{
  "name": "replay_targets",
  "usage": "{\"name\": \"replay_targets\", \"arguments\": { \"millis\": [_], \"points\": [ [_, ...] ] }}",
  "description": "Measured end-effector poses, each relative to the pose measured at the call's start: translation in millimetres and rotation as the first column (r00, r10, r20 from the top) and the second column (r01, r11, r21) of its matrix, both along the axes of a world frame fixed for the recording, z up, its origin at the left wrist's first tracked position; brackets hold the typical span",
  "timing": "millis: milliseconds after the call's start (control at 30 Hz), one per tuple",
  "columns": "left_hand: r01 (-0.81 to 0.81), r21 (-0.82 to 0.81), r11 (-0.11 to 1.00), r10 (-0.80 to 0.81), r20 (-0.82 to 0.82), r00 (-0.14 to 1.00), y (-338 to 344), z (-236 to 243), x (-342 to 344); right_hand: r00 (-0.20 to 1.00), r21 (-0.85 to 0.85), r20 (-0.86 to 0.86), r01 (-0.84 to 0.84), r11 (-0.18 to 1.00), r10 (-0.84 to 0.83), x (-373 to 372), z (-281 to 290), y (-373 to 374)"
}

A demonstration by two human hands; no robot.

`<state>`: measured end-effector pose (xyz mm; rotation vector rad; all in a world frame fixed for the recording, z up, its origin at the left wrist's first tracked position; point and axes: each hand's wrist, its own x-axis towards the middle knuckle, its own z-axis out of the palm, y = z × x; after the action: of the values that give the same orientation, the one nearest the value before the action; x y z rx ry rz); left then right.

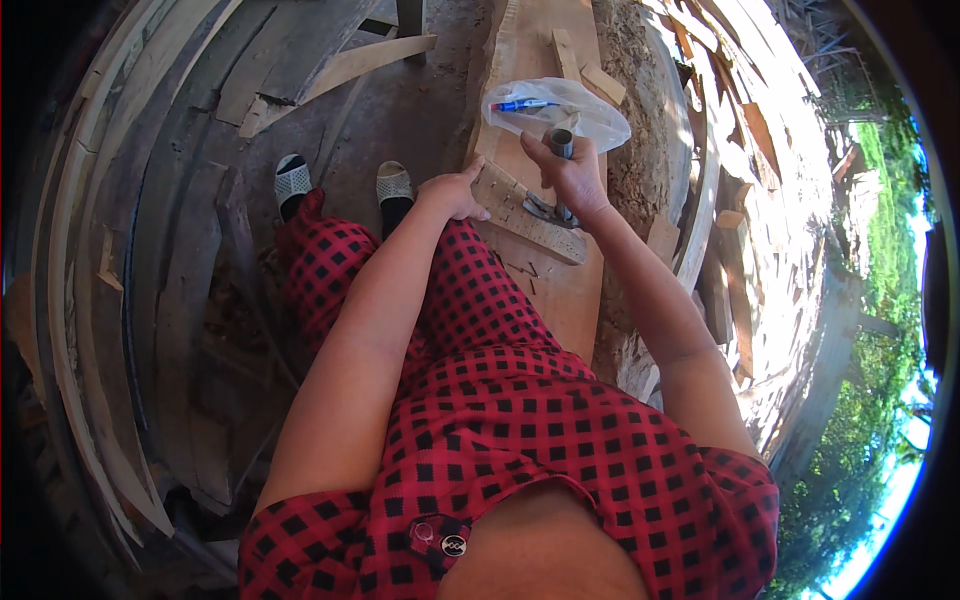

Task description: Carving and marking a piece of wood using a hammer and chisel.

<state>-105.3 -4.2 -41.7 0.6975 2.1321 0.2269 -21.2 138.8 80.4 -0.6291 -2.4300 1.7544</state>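
A short wooden block (545, 235) lies across a long plank, with several nails standing up from its top. My left hand (457, 193) grips the block's left end, fingers spread around its edge. In my right hand (578, 178) is a claw hammer (561, 145); its grip end points up and its metal claw head is down at the block, among the nails. Part of the handle is hidden by my fingers. A few loose nails (533, 268) lie on the plank just nearer than the block.
Beyond my right hand, a clear plastic bag (600, 125) and a blue pen (525, 104) rest on the plank (575, 300). Small wood offcuts (603, 84) lie farther along. Rough bark-edged timber runs along the right, stacked boards (180, 260) along the left.
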Motion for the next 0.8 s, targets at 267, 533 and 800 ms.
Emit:
{"name": "replay_targets", "arguments": {
  "millis": [267, 533, 800],
  "points": [
    [0.044, 0.026, 0.999, -0.043, -0.038, 0.998, -1, 2, 1, 0.989, -0.175, -0.121, 0.062, 0.983, -0.084, 30, -7, 26],
    [0.005, -0.004, 1.000, -0.005, -0.038, 0.999, -3, 5, 7, 0.851, -0.565, -0.348, 0.144, 0.812, -0.393, 136, -3, 110],
    [0.339, 0.482, 0.808, -0.129, -0.416, 0.900, 19, 36, 74, 0.896, -0.513, -0.360, 0.044, 0.858, -0.261, 151, 31, 71]
  ]
}}
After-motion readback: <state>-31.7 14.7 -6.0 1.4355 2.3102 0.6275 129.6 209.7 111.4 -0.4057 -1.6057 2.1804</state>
